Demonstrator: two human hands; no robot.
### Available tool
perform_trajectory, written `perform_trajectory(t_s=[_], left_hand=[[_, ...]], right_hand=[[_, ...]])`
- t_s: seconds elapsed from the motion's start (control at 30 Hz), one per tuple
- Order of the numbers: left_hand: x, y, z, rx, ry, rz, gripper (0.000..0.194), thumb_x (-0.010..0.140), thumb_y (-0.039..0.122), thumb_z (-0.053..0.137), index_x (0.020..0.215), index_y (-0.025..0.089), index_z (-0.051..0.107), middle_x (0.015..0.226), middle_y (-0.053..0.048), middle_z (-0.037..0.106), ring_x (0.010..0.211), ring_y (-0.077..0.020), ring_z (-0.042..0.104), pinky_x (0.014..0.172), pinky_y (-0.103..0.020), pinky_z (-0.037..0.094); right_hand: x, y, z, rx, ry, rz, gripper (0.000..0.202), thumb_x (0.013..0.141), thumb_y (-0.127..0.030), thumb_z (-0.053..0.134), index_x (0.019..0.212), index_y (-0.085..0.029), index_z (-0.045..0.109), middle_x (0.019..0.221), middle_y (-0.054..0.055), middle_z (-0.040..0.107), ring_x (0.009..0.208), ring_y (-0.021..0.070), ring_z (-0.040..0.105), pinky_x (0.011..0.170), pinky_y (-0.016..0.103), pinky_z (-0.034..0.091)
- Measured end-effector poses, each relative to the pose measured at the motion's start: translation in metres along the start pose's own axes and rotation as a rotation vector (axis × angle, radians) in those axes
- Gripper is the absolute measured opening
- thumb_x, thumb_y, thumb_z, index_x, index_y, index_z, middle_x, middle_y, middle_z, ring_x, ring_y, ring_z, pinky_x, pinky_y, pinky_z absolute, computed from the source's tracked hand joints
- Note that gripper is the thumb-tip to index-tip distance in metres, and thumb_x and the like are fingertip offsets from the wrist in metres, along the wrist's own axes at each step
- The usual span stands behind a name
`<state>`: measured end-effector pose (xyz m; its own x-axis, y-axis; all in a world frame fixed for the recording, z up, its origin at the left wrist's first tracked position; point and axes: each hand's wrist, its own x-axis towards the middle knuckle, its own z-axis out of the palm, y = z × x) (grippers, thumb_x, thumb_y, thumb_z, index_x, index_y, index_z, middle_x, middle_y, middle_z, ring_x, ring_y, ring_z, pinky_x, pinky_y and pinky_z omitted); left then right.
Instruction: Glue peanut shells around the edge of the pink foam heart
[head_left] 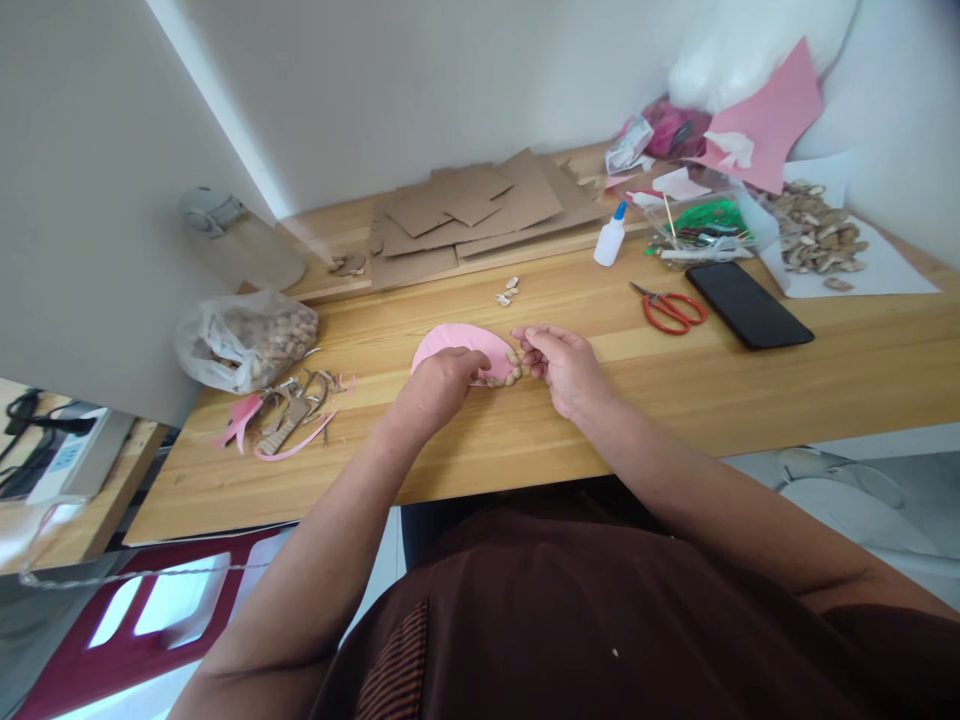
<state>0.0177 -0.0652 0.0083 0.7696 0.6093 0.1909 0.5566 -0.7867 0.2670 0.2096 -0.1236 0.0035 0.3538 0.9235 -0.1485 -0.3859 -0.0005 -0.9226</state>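
Observation:
A pink oval sheet (450, 340) lies on the wooden table, with a row of tan shell pieces (513, 376) along its near right rim. My left hand (450, 378) rests over the near side of the sheet, fingers curled down by the shells; what is under the fingertips is hidden. Just right of the rim, my right hand (559, 365) has its thumb and forefinger brought together. Anything in that pinch is too small to make out. A few loose shell pieces (508, 291) lie beyond the sheet.
Right: white glue bottle (610, 237), red-handled scissors (673, 310), black phone (750, 303), clear box (697, 225) and piled shells (821, 235) on white paper. Cardboard sheets (480, 205) lie behind. Left: a plastic bag (251, 335) of shells and pink and cardboard scraps (289, 415).

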Motion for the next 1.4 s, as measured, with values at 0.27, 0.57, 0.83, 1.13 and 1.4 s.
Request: perform_trajectory(t_s=[0.27,0.57,0.83,1.13,1.4], left_hand=[[-0.001,0.001,-0.001,0.003,0.001,0.005,0.034,0.085,0.001,0.053,0.105,0.020,0.072,0.096,-0.004,0.076,0.090,-0.0195,0.069,0.082,-0.030,0.052],[-0.003,0.004,-0.006,0.006,0.015,0.009,0.033,0.088,0.003,0.055,0.110,0.020,0.071,0.098,-0.005,0.075,0.091,-0.0195,0.069,0.084,-0.031,0.053],[-0.003,0.007,-0.008,0.029,0.009,-0.007,0.033,0.089,0.005,0.058,0.115,0.020,0.071,0.103,-0.007,0.075,0.094,-0.0207,0.070,0.086,-0.032,0.054],[-0.004,0.006,-0.012,0.039,-0.012,-0.020,0.036,0.087,0.004,0.056,0.117,0.019,0.070,0.103,-0.008,0.074,0.097,-0.0220,0.070,0.087,-0.033,0.055],[-0.009,0.000,-0.019,0.023,0.068,-0.051,0.029,0.090,0.009,0.056,0.112,0.020,0.072,0.100,-0.007,0.074,0.088,-0.0196,0.070,0.082,-0.031,0.056]], right_hand=[[-0.001,0.000,0.000,0.005,-0.007,0.005,0.015,0.072,-0.030,0.071,0.077,-0.017,0.077,0.066,-0.001,0.061,0.056,0.0078,0.051,0.048,0.022,0.032],[-0.002,-0.001,0.000,-0.008,-0.008,0.007,0.015,0.072,-0.032,0.073,0.077,-0.018,0.076,0.066,-0.001,0.060,0.057,0.0082,0.051,0.048,0.023,0.033],[-0.001,-0.001,0.000,0.005,-0.011,0.002,0.015,0.072,-0.031,0.072,0.077,-0.017,0.077,0.066,-0.001,0.061,0.056,0.0075,0.052,0.048,0.022,0.033],[-0.001,-0.001,0.000,-0.003,-0.010,0.009,0.015,0.072,-0.032,0.073,0.077,-0.018,0.077,0.067,-0.001,0.060,0.057,0.0082,0.051,0.048,0.023,0.033],[-0.003,-0.003,0.001,-0.011,-0.005,0.005,0.015,0.070,-0.031,0.072,0.075,-0.018,0.076,0.067,-0.001,0.061,0.057,0.0086,0.051,0.048,0.023,0.033]])
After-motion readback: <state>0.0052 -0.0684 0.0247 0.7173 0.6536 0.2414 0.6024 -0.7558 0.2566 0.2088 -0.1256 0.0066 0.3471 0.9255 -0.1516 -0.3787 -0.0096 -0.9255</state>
